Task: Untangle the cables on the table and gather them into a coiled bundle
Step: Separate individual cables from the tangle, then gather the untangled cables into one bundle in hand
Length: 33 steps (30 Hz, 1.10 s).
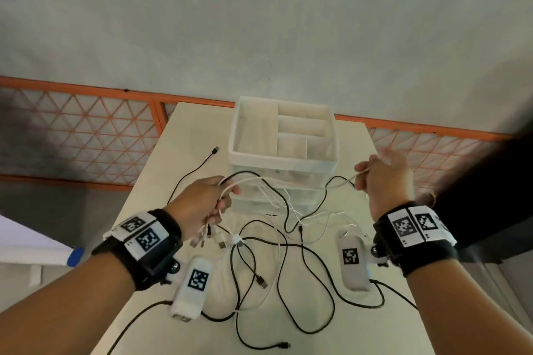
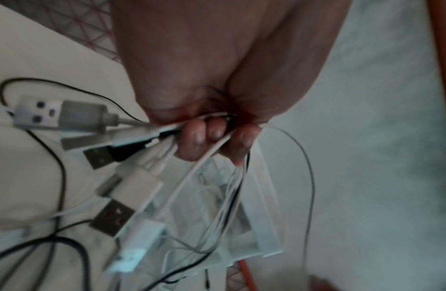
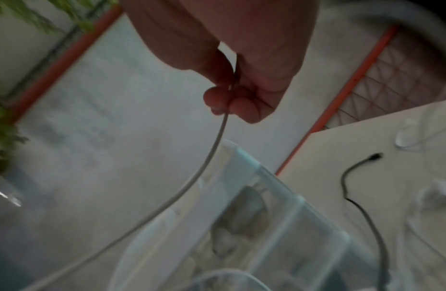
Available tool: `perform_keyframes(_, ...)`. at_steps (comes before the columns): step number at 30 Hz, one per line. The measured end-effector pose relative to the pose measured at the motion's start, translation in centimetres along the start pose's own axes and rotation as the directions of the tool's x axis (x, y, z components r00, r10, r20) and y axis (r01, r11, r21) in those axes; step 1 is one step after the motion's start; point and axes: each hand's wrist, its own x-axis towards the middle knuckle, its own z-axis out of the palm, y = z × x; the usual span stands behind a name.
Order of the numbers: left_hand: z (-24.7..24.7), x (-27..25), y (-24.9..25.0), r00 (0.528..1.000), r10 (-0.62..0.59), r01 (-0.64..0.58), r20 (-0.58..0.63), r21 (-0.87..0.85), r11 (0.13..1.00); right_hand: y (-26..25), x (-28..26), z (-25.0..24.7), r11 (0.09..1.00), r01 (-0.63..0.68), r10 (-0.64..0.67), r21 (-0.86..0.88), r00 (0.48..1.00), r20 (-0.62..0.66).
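Observation:
My left hand [image 1: 215,202] is raised over the table's left middle and grips a bunch of white and black cables [image 2: 217,149]. Their USB plugs [image 2: 110,196] hang out below the fist. My right hand [image 1: 375,173] is lifted at the right and pinches one white cable [image 3: 212,149] between thumb and fingers. That cable [image 1: 288,180] stretches across in front of the organiser to the left hand. More black and white cables [image 1: 288,253] lie tangled on the table below both hands.
A white compartmented organiser [image 1: 284,135] on clear drawers stands at the table's middle back. The white table [image 1: 161,158] is narrow, with grey floor beyond and an orange mesh railing [image 1: 86,130] behind. A loose black cable end [image 1: 215,150] lies left of the organiser.

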Motion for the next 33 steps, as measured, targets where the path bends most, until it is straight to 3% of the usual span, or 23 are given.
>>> perform_keyframes(2, 0.3, 0.0, 1.1, 1.0, 0.015, -0.015, -0.005, -0.055, 0.998, 2.1, 0.7, 0.1, 0.989, -0.08, 0.092, -0.126, 0.991, 0.095)
perform_keyframes(4, 0.8, 0.0, 1.7, 1.0, 0.023, -0.022, 0.009, -0.079, 0.997, 3.1, 1.3, 0.2, 0.967, -0.079, 0.115, -0.243, 0.984, 0.138)
perform_keyframes(9, 1.4, 0.3, 1.1, 0.999, 0.042, -0.042, -0.016, 0.014, 0.999, 1.9, 3.1, -0.9, 0.941, 0.207, -0.199, -0.269, 0.978, 0.057)
perform_keyframes(13, 1.7, 0.2, 1.2, 0.998, 0.06, -0.06, -0.026, 0.005, 0.998, 2.4, 4.0, -1.8, 0.879, 0.33, -0.307, -0.345, 0.944, 0.121)
perform_keyframes(14, 1.7, 0.2, 1.3, 0.998, 0.058, -0.058, -0.018, 0.003, 0.998, 3.1, 3.9, -2.0, 0.867, 0.323, -0.282, -0.38, 0.946, 0.161)
perform_keyframes(16, 1.7, 0.0, 1.6, 0.998, 0.06, -0.06, 0.005, 0.001, 0.998, 4.8, 3.6, -2.3, 0.836, 0.221, -0.11, -0.502, 0.964, 0.24)
perform_keyframes(18, 1.5, -0.4, 2.0, 0.997, 0.071, -0.071, 0.023, 0.01, 0.997, 5.5, 2.2, -2.5, 0.709, 0.153, 0.036, -0.688, 0.967, 0.253)
perform_keyframes(19, 1.5, -0.5, 2.2, 0.996, 0.081, -0.081, 0.029, 0.016, 0.997, 5.3, 1.3, -2.5, 0.673, 0.168, 0.009, -0.72, 0.972, 0.235)
perform_keyframes(20, 1.6, -0.7, 2.5, 0.995, 0.088, -0.089, 0.038, 0.033, 0.995, 4.7, 0.1, -2.4, 0.702, 0.221, -0.064, -0.677, 0.966, 0.249)
perform_keyframes(22, 2.2, -1.1, 3.1, 0.989, 0.117, -0.124, 0.088, 0.072, 0.99, 2.7, -2.7, -1.3, 0.806, 0.39, -0.194, -0.445, 0.885, 0.423)
perform_keyframes(23, 2.7, -1.5, 3.5, 0.981, 0.143, -0.157, 0.133, 0.102, 0.982, 1.6, -4.1, -0.5, 0.825, 0.444, -0.194, -0.35, 0.803, 0.563)
perform_keyframes(25, 4.0, -2.3, 4.8, 0.947, 0.225, -0.269, 0.229, 0.187, 0.945, 0.9, -5.7, 1.2, 0.757, 0.56, -0.112, -0.337, 0.618, 0.778)
perform_keyframes(26, 4.5, -2.8, 5.6, 0.921, 0.281, -0.344, 0.269, 0.226, 0.911, 1.2, -5.7, 1.9, 0.677, 0.633, -0.101, -0.376, 0.586, 0.804)
perform_keyframes(28, 4.9, -3.6, 7.1, 0.871, 0.389, -0.469, 0.3, 0.271, 0.841, 1.3, -4.4, 2.5, 0.545, 0.65, -0.056, -0.529, 0.658, 0.751)
perform_keyframes(31, 3.4, -4.0, 8.3, 0.847, 0.474, -0.529, 0.239, 0.308, 0.791, 1.3, -0.6, 1.0, 0.399, 0.528, 0.117, -0.75, 0.782, 0.613)
perform_keyframes(33, 2.1, -3.8, 7.7, 0.864, 0.44, -0.504, 0.245, 0.411, 0.76, 0.6, 2.0, -0.5, 0.4, 0.454, 0.076, -0.796, 0.849, 0.523)
